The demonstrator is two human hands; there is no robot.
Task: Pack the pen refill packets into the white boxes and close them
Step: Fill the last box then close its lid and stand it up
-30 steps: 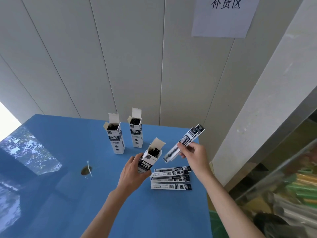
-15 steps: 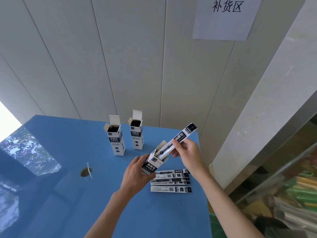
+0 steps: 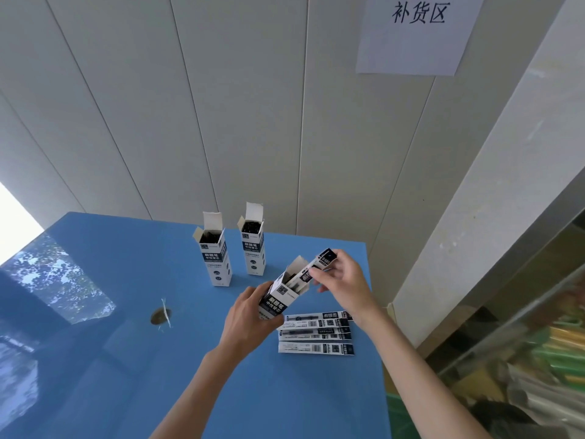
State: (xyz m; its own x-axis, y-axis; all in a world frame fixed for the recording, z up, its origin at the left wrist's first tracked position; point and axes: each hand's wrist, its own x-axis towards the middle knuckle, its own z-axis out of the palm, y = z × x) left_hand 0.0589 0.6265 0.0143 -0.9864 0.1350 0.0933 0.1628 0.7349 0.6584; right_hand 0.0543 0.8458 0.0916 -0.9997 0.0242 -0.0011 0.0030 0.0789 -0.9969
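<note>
My left hand [image 3: 250, 321] grips a white box [image 3: 280, 296] with a dark label, tilted to the right above the blue table [image 3: 126, 359], its top flap open. My right hand [image 3: 345, 283] pinches a long refill packet [image 3: 318, 264] whose lower part sits inside the box mouth while the dark upper end sticks out. Three more refill packets [image 3: 316, 334] lie flat side by side on the table just below the hands. Two other white boxes stand upright and open farther back: one on the left [image 3: 215, 255] and one on the right [image 3: 253, 245], both showing dark contents.
A round hole [image 3: 160, 315] with a white tie sits in the table left of my hands. The panelled wall rises right behind the boxes, carrying a paper sign [image 3: 418, 30]. Cluttered shelves [image 3: 522, 343] stand beyond the table's right edge.
My right hand has brought the packet from the air down into the tilted box and pushed it deeper. My left hand has lifted the box slightly.
</note>
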